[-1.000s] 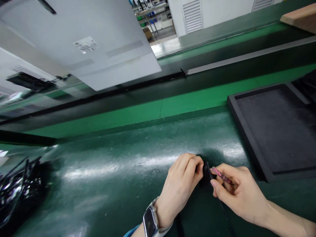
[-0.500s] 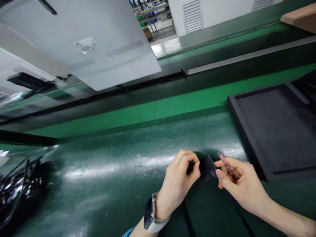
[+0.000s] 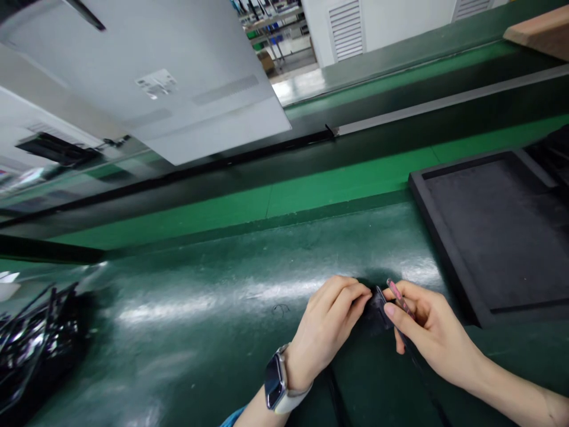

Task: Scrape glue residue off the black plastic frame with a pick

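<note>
Both my hands meet low on the dark green bench. A small flat black piece (image 3: 377,309) is pinched between them. My left hand (image 3: 329,326), with a watch on its wrist, grips the piece's left side with bent fingers. My right hand (image 3: 427,332) holds its right edge with the thumb and also clasps a thin pink tool (image 3: 398,296) between the fingers. A thin black cable runs back from the piece under my right arm.
A black foam tray (image 3: 444,249) lies to the right. A heap of black cables in shiny wrap (image 3: 31,338) sits at the far left. Beyond the bench runs a green conveyor (image 3: 267,201), with a large grey panel (image 3: 178,77) lying on it.
My hands spread apart and tilted the black piece flat half a second ago; now they have drawn together again around it. The pink tool stays in my right hand.
</note>
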A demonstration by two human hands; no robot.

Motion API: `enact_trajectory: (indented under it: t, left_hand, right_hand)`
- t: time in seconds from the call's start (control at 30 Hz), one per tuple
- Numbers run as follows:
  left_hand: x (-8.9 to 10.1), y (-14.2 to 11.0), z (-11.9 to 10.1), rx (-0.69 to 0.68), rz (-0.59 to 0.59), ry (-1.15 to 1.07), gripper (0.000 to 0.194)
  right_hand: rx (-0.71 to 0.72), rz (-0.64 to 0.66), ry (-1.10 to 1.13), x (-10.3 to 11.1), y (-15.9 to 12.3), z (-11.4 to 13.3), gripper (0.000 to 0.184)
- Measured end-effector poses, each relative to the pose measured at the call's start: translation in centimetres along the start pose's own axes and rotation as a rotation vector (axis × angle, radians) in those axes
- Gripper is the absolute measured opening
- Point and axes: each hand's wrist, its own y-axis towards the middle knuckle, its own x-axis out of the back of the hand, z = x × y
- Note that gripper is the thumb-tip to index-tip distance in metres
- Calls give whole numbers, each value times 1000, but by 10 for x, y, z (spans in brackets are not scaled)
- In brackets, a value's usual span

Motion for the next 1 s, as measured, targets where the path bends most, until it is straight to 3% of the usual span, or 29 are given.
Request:
enact_trajectory:
  t: [0.5, 0.83, 1.0]
  left_hand:
    - [5, 3, -9, 1, 149, 128, 11]
    - [3, 4, -4, 36, 115, 86, 16]
    - [6, 5, 1, 42, 42, 18, 13]
  right_hand:
    - [-11, 48, -147, -7, -2, 0, 22]
    - [-23, -5, -160, -3, 0, -3, 26]
    - [-29, 5, -142, -1, 0, -5, 28]
